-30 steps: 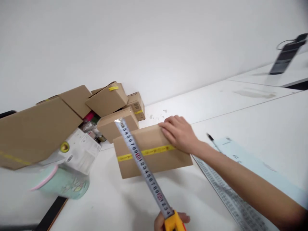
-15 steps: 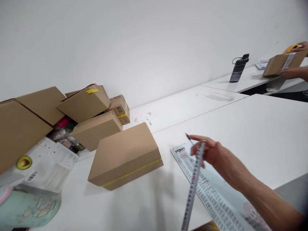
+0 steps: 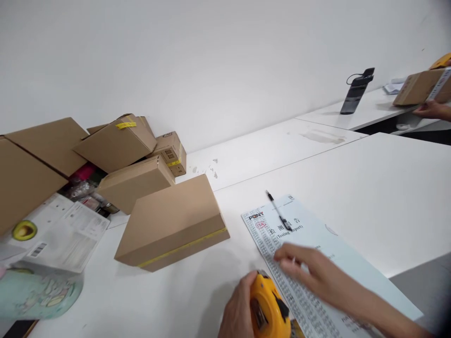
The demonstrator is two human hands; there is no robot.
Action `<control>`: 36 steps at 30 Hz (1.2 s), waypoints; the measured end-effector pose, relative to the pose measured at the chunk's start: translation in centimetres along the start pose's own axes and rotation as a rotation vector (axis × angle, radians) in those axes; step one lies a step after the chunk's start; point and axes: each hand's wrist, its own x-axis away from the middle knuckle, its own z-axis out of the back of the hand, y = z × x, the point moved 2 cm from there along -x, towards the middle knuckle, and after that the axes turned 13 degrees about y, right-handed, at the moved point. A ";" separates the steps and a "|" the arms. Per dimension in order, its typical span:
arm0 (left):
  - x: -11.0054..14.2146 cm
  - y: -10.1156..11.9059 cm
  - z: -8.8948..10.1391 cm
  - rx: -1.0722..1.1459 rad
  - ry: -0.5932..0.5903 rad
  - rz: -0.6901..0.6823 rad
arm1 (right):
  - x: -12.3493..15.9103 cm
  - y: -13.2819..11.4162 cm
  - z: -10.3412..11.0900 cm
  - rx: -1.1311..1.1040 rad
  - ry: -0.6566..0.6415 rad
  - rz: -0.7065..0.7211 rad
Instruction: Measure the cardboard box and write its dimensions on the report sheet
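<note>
Blade now drawn in, keep the tape measure [image 3: 269,305] firmly gripped by the left hand [image 3: 239,310], right hand [image 3: 313,270] loosely open above the report [image 3: 310,220].

The yellow-and-black tape measure [image 3: 270,307] is held near the report [image 3: 347,263].

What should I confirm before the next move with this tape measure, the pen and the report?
1. Left hand gripping the tape measure: ok.
2. Tape blade in: ok, no stretch of blade shows outside the case.
3. Right hand free: ok, no object shows in it.
4. Right hand off the report: cannot tell; it is over the sheet, but contact is unclear.
5. Report cover unobstructed: not ok, the pen lies partly on it and the right arm crosses above it.
6. Nearest box away from both hands: ok.
</note>
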 end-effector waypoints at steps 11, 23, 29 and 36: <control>-7.9 2.6 0.9 -0.574 0.006 -0.234 | -14.8 8.8 2.8 0.481 0.221 -0.113; -10.2 7.2 -6.1 -0.497 -0.086 -0.574 | -14.3 8.9 5.1 -0.549 0.426 -0.162; -12.6 6.7 -9.4 -0.573 -0.025 -0.546 | -13.6 9.0 3.5 -0.454 0.584 -0.200; -12.3 6.0 -9.6 -0.563 0.068 -0.612 | -13.7 9.1 0.6 -0.510 0.353 -0.337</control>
